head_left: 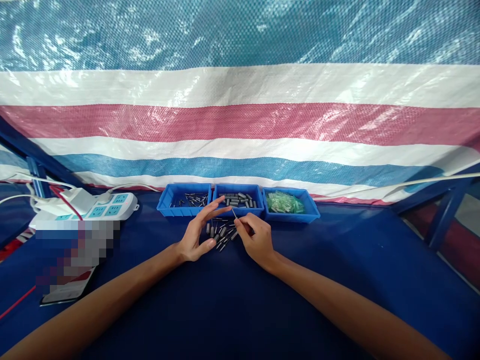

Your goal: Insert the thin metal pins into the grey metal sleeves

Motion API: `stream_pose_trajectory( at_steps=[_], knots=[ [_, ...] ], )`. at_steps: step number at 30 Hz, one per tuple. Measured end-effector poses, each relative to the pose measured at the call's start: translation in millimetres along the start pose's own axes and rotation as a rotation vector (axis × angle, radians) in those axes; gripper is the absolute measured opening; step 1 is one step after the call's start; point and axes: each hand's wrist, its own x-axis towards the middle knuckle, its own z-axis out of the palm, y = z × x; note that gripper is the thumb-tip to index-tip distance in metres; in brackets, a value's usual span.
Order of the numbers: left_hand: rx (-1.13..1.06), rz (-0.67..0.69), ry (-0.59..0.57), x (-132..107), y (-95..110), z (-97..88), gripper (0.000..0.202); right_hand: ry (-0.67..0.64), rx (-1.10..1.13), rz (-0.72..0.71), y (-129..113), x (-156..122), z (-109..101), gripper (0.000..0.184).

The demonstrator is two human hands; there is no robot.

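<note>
Spanning the near part of a smooth, dark blue tabletop, two bare forearms angle inward toward the middle. Off to the left lies a flat, dark-edged device, much of it hidden by pixelation. The bare left hand is spread wide, thumb well apart from the outstretched fingers, with nothing visible in its grasp. Facing it, the bare right hand has its thumb and forefinger pinched together on a thin, light-coloured metal rod, which slants up toward the left fingertips; whether they touch it, I cannot tell. Between the hands and partly below them, a loose heap of small grey cylinders and thin metal pins lies on the tabletop.

Just beyond, three rectangular blue plastic bins stand in a row: the left bin holds thin dark pins, the middle bin grey cylinders, and the right bin translucent pale green pieces. Well to their left sits a white power strip with turquoise socket faces, plugs and cords on it. Behind everything hangs a shiny woven plastic sheet with blue, white and red stripes.
</note>
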Motion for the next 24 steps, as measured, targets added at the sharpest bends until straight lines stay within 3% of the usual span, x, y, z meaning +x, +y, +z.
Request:
stream_pose_trajectory(
  at_steps=[7, 16, 20, 24],
  knots=[
    [-0.023, 0.011, -0.035, -1.7, -3.8, 0.7, 0.07, -0.083, -0.005, -0.03, 1.8, 0.1, 1.4, 0.024],
    [0.141, -0.057, -0.124, -2.7, -1.2, -0.4, 0.083, -0.191, -0.01, -0.132, 6.0, -3.9, 5.1, 0.024],
    [0.34, -0.081, -0.05, -1.8, -1.0, 0.6, 0.056, -0.163, -0.001, -0.118, 5.7, -3.9, 4.9, 0.021],
    [0.57, 0.002, 0.071, 0.3, -6.9, 1.2, 0.023, -0.11, 0.001, -0.072, 3.2, -2.7, 2.3, 0.018]
  ],
)
